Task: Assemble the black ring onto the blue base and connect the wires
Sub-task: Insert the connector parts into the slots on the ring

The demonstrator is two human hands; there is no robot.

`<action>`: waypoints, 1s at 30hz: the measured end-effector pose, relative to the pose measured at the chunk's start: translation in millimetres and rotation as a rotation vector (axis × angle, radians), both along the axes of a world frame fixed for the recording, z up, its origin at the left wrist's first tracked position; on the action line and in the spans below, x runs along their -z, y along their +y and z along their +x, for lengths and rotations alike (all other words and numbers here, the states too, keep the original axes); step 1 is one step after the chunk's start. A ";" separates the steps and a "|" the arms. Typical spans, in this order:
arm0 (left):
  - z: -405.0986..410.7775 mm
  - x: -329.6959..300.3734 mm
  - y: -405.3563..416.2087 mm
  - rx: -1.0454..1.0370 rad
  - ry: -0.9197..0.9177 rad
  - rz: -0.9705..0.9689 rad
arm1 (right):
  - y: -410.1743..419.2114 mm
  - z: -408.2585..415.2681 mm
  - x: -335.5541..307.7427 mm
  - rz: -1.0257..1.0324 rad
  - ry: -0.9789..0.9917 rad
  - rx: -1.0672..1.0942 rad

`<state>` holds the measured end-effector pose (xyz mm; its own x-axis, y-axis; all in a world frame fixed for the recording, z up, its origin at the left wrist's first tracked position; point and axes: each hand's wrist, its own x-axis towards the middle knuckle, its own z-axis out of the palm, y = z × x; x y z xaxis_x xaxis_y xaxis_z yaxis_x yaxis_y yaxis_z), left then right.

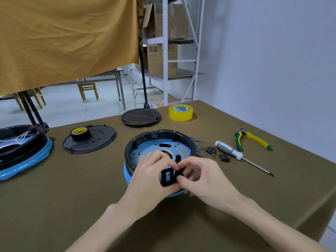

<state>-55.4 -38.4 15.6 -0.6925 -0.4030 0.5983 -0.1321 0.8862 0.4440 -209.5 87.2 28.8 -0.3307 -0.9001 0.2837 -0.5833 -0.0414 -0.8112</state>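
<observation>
1. Two hands are met at the near rim of the black ring (160,142), which is already seated on the blue base (128,176) near the middle of the tabletop (72,197).
2. At the far left, a second black-and-blue assembly (21,151) with white wires inside is seen, and just right of it a black perforated plate (91,140) carrying a roll of black tape (80,134).
3. The left hand (151,175) is laid over the near-left rim, its fingers (163,157) curled and pinching the top of a small black bracket (168,176).
4. The bracket is held upright at the rim, its long axis running left to right, directly between the two hands.
5. The right hand (203,177) is closed on the bracket's right end, thumb and forefinger pinched; both hands are equally near it.
6. The fit is judged to turn on the bracket being pressed straight down and outward against the ring wall just beyond the fingertips.
7. Blue wires (198,142) are seen trailing from the ring's far-right side towards small black switches (211,150), apparently not yet connected.
8. Further right, a grey-handled screwdriver (229,151) and yellow-green pliers (252,140) are laid well apart from the hands; a yellow tape roll (180,112) and a black round cover (141,116) lie at the far edge.
</observation>
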 end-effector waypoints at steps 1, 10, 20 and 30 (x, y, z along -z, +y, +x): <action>0.0 1.2 -0.6 -0.006 0.000 0.004 | -1.1 2.3 -0.1 -0.011 0.082 0.040; -2.2 -3.0 -7.5 -0.103 -0.234 -0.026 | -5.2 10.9 -3.4 -0.086 0.336 0.083; -1.2 -11.8 -12.4 -0.015 -0.307 0.090 | -10.4 15.4 9.2 -0.191 0.476 0.065; -0.3 -8.7 -10.3 0.002 -0.253 -0.022 | -14.0 -16.6 -3.0 -0.114 0.494 -0.064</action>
<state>-55.7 -48.6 24.4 -0.8221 -0.3907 0.4142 -0.2354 0.8956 0.3776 -226.1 73.3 31.8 -0.0771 -0.8682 0.4901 -0.8894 -0.1622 -0.4273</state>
